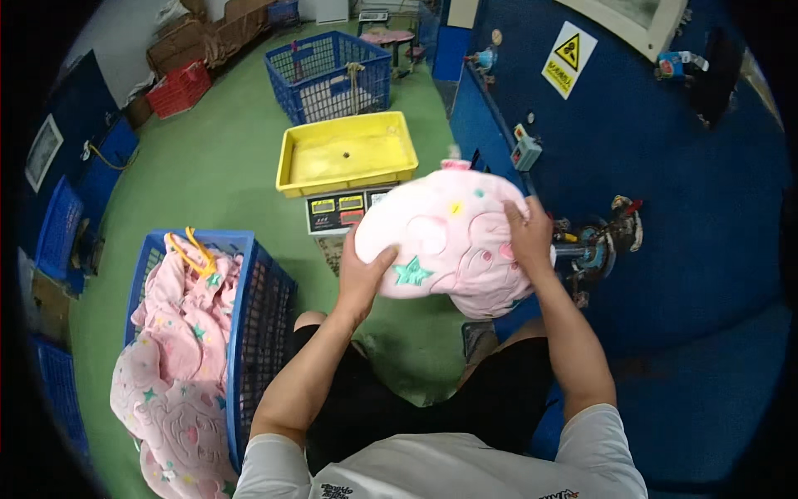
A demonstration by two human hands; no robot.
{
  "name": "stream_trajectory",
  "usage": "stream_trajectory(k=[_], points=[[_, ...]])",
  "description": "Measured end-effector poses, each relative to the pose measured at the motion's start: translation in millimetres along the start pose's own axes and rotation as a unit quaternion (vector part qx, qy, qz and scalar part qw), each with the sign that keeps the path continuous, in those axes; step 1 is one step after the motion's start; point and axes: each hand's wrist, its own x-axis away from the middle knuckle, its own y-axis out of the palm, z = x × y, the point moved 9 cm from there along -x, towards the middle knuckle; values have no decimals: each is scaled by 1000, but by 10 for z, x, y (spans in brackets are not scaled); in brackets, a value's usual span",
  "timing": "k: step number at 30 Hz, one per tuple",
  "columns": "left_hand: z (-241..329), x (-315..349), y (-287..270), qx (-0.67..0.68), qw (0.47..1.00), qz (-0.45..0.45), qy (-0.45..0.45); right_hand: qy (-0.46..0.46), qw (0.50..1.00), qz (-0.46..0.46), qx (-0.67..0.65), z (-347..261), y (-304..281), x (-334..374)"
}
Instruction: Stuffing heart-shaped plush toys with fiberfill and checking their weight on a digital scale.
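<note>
Between my two hands I hold a puffed-up pink plush cushion (pixel 428 237) with embroidered stars and a stitched face pattern. My left hand (pixel 363 279) grips its left edge, thumb on the front beside a green star. On the upper right edge, my right hand (pixel 529 237) clasps it with the fingers over the front. The cushion hangs in front of a scale (pixel 332 214) and hides part of it. A blue plastic basket (pixel 241 333) at my left holds crumpled pink plush covers (pixel 187 299) with a yellow cord on top.
A yellow tray (pixel 347 154) sits on the scale. Behind it stands another blue basket (pixel 328 79). A blue machine wall (pixel 665 274) with a metal fitting (pixel 590 249) rises close on my right. Far left lies a red crate (pixel 179 89). A filled pink plush piece (pixel 174 416) bulges beside the near basket.
</note>
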Motion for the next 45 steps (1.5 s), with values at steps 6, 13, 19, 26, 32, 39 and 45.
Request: stream_trajectory(k=[6, 13, 19, 26, 32, 39, 45], points=[[-126, 4, -166, -91, 992, -3, 86, 3, 999, -11, -42, -99, 26, -9], [156, -207, -185, -12, 1000, 10, -6, 21, 995, 5, -93, -167, 49, -22], [-505, 191, -306, 126, 990, 63, -16, -1, 995, -63, -78, -291, 178, 2], [-222, 38, -168, 307, 950, 42, 40, 10, 995, -49, -83, -350, 234, -92], [-581, 206, 154, 302, 953, 24, 30, 31, 998, 8, -49, -494, 286, 2], [-585, 110, 238, -7, 999, -32, 39, 113, 991, 31, -70, -541, 314, -2], [-88, -267, 284, -26, 990, -132, -51, 164, 975, 62, -136, -466, 309, 3]])
